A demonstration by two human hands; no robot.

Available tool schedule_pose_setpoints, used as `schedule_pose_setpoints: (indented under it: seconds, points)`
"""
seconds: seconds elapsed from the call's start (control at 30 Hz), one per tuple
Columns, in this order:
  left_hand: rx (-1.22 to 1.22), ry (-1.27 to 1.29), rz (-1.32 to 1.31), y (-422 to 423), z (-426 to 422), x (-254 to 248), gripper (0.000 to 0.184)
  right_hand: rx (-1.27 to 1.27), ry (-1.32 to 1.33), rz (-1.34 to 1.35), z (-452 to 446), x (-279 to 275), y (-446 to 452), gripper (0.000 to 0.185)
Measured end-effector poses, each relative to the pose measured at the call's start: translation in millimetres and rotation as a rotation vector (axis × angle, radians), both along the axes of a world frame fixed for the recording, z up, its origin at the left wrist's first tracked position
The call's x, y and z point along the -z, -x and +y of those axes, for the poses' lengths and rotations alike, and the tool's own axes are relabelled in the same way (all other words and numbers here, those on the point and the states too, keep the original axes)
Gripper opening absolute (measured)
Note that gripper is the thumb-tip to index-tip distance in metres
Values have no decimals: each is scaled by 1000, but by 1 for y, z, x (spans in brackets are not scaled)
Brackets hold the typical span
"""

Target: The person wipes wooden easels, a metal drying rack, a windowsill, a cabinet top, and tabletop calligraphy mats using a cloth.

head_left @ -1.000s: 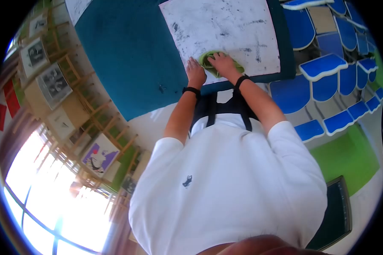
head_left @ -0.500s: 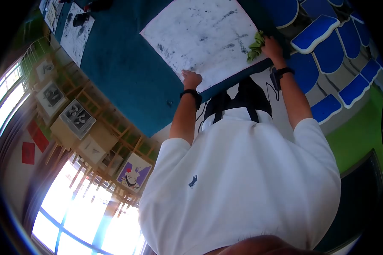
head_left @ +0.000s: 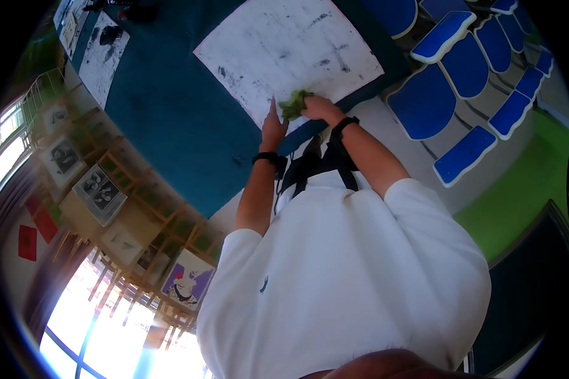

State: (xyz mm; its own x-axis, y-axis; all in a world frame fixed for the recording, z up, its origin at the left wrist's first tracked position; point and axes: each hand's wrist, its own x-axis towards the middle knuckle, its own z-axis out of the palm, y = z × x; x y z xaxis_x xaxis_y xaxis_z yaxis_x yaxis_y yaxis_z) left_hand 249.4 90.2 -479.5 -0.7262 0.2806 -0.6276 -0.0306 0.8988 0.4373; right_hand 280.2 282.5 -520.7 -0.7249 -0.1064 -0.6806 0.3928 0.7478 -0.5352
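Note:
A white sheet or board point(head_left: 278, 47) with dark smudges lies on the dark green table cover point(head_left: 164, 126). My right hand point(head_left: 320, 108) is closed on a crumpled green cloth point(head_left: 294, 105), which rests on the sheet near its front edge. Just left of the cloth, my left hand point(head_left: 273, 131) lies at the sheet's front left corner, fingers stretched out and thumb apart. The cloth is next to the left hand's thumb; whether they touch I cannot tell. Black bands circle both wrists.
Blue seats with white edges point(head_left: 423, 101) stand to the right of the table. A smudged paper point(head_left: 104, 60) and dark items point(head_left: 138, 12) lie at the table's far left. Easels with pictures point(head_left: 100, 194) line the left side, by bright windows point(head_left: 101, 309).
My right hand has moved left with the green cloth, from the sheet's right corner to beside my left hand. The left hand stays near the left corner, its fingers now more stretched.

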Motion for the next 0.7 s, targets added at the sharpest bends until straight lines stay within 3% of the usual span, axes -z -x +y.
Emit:
schedule_pose_setpoints:
  seconds: [0.07,0.17,0.2,0.4,0.57,0.63,0.7]
  points:
    - [107,-323,204,-22,-9,15,70,-83,30,2,-40,3,-13,38]
    - [125,-139,127,-42,-31,41,60,-112,-74,14,-61,-24,-36,32]
    - [98,-98,82,-44,-29,25,46,-116,-116,67,-60,-28,-43,29]
    - [363,-265,23,-45,7,47,22,166,-156,34,-3,-36,-99,28]
    - [552,-358,-115,-80,84,26,28,463,-94,132,47,-43,-177,35]
    - [626,-403,-129,-97,107,27,31,499,-20,209,66,-70,-205,37]
    - [618,-524,-222,-119,123,41,27,331,-85,178,85,-100,-232,38]
